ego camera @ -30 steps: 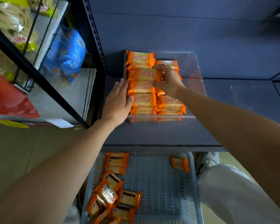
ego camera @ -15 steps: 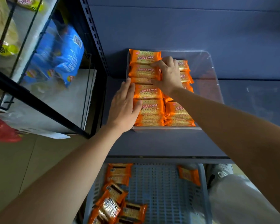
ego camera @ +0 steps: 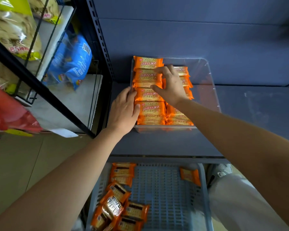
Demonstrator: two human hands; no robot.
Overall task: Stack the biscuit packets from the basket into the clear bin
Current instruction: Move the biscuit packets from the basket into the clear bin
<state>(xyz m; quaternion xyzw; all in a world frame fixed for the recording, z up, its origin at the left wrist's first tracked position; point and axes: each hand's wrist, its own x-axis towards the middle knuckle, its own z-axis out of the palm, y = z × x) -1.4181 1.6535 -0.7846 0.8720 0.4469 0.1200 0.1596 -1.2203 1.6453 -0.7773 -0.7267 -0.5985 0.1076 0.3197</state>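
The clear bin [ego camera: 208,84] sits on a dark blue shelf [ego camera: 250,117]. The orange biscuit packets [ego camera: 150,109] inside it lie printed face up, each with its long axis running across the bin, parallel to its near wall. They overlap like shingles in two columns from the near wall to the far wall. The left column shows four printed faces, with the edges of more packets tucked beneath. The right column is partly hidden under a hand, so I cannot count it. The right third of the bin holds nothing.

The left hand [ego camera: 123,110] lies flat against the outside of the bin's left wall, fingers straight and together. Its thumb reaches over the rim onto a packet near the front. The right hand [ego camera: 171,85] is spread palm down over both columns with its fingers nearly straight, grasping nothing. Its forefinger and thumb rest on the left column on either side of the second packet from the far wall.

Nearer the person than the bin, and lower, stands a blue-grey perforated basket [ego camera: 165,189]. One lone packet [ego camera: 190,176] lies by its right wall. At least six more are heaped at its left side, mostly barcode side up and pointing at mixed angles.

To the left of the bin, a black rack [ego camera: 45,95] holds a blue snack bag [ego camera: 70,60].
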